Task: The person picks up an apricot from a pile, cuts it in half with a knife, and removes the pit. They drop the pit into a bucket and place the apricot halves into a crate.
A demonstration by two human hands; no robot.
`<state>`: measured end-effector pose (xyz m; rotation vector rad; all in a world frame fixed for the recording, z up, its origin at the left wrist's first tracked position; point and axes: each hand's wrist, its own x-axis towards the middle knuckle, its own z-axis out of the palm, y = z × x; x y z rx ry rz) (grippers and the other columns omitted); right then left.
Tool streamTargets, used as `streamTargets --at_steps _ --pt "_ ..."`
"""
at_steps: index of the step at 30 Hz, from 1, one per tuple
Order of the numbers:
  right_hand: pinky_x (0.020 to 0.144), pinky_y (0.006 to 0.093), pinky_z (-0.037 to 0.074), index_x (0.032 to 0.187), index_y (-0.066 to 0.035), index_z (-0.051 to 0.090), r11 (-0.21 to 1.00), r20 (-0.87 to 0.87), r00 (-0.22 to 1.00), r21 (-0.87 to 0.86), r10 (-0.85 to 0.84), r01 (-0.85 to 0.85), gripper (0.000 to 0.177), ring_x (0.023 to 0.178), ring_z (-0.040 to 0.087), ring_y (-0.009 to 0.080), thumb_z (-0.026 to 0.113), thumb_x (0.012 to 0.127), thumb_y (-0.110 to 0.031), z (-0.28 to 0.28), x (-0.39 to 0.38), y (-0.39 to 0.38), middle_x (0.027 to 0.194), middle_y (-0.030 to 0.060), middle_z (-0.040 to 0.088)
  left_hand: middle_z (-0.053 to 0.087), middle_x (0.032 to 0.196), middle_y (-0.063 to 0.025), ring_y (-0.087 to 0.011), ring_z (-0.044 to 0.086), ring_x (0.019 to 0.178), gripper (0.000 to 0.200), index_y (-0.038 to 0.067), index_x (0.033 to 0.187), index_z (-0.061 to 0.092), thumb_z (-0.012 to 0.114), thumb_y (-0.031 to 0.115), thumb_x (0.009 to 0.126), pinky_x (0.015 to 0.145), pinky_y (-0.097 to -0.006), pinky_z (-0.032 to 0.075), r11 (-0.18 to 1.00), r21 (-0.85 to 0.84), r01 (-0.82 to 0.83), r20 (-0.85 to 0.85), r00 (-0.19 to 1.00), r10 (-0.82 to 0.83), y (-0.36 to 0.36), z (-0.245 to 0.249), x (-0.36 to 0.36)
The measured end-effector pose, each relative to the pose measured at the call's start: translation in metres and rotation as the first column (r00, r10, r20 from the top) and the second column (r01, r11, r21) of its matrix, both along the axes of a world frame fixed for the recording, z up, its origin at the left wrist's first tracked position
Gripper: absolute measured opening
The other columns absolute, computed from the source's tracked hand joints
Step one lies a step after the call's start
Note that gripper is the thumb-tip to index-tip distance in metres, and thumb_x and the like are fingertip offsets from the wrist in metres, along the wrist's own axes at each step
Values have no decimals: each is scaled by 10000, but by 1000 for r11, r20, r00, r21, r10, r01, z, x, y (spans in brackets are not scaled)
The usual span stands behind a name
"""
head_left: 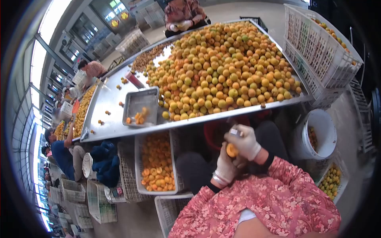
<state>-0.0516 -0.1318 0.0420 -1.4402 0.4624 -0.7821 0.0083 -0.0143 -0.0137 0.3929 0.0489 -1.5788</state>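
Observation:
My left hand, in a white glove, is closed around a cut orange fruit whose open face shows. Close above it, my right hand, also gloved, is closed on a small tool with a metallic part. Both hands are over my lap, below the near edge of a metal table. A large heap of yellow-orange fruit lies on the table. Left of the heap, a metal tray holds a few fruit pieces. Beneath the hands, a red bucket is partly hidden.
A white crate of halved fruit stands left of my legs. On the right are a white bucket, stacked crates and a crate of greenish fruit. A person sits across the table; others work at the left.

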Motion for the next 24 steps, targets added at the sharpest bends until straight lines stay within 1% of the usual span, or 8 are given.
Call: streamTargets --at_steps 2,6,12,14,15,17,19,24 --pt "562 263 489 799 -39 654 882 94 994 470 -63 11 125 603 606 135 710 880 -117 -6 5 -13 700 24 628 531 715 -13 -173 509 629 610 133 1020 593 311 671 968 561 -302 410 987 127 -93 86 993 83 -1 12 -9" --pt "535 260 488 826 -25 641 768 125 979 640 -158 42 137 580 593 126 658 925 -118 1 3 -17 680 34 607 568 754 -43 -167 532 665 655 83 1068 585 297 665 984 626 -288 444 988 55 -146 135 981 138 -3 34 -14" --pt "526 241 464 788 -37 606 912 103 986 403 -133 81 163 581 567 84 671 921 -107 -11 -2 -12 681 5 602 621 1008 -52 -166 587 834 409 74 1192 558 503 432 1004 745 -339 494 982 -71 -175 65 982 180 -5 12 -3" --pt "527 230 446 788 -45 611 945 39 990 306 -137 119 161 593 543 55 696 907 -110 -11 -8 -7 690 -19 600 618 1005 -62 -148 590 902 210 9 1139 562 536 33 932 780 -271 499 944 -72 -323 450 834 320 0 9 -7" --pt "529 225 438 788 -51 614 954 4 993 277 -116 111 159 599 529 42 707 902 -114 -10 -12 -5 695 -31 597 618 1005 -62 -148 590 902 210 9 1139 562 536 33 932 780 -271 499 942 -87 -324 450 831 328 3 6 -11" --pt "508 217 415 769 -77 607 989 -76 991 89 -114 120 173 595 492 20 733 884 -109 -8 -18 4 675 -60 554 630 993 -35 -117 571 843 224 56 1102 611 505 215 984 748 -258 465 941 -132 -311 832 482 276 3 4 -13" --pt "473 207 397 697 -86 552 989 -97 989 89 -111 120 260 562 479 15 737 878 -111 -7 -18 12 629 -58 534 637 975 -19 -99 570 852 239 56 1105 618 508 239 998 755 -240 447 959 -58 -276 646 722 247 5 -21 -13" --pt "503 214 431 766 -51 606 996 -115 992 62 -50 57 171 570 541 50 732 867 -106 -23 -24 12 644 -16 585 648 1016 -31 -114 599 916 285 58 1140 617 572 295 987 825 -252 464 939 113 -326 584 786 203 15 -14 -19"
